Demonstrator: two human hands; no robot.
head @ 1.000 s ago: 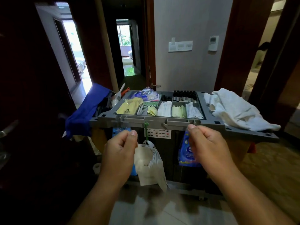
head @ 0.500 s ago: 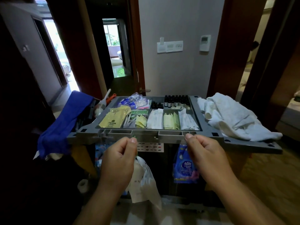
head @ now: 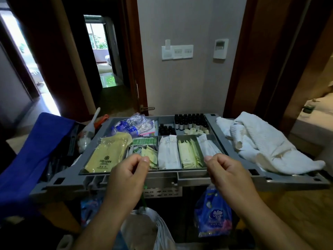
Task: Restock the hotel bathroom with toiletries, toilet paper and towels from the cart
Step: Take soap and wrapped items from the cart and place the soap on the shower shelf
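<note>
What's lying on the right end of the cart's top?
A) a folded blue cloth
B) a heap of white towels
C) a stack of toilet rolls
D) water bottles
B: crumpled white towels are heaped on the right end of the grey cart top.

Your cart [head: 180,179] carries a grey tray split into compartments. Its front row, left to right, holds a yellow packet [head: 106,156], green sachets [head: 144,141], white packets [head: 168,152], pale sachets [head: 188,153] and white sticks [head: 207,147]. Behind them lie crushed water bottles [head: 131,125] and upright dark bottles [head: 189,121]. Towels [head: 266,145] are heaped on the right end, and a blue cloth [head: 32,150] drapes the left.
</note>
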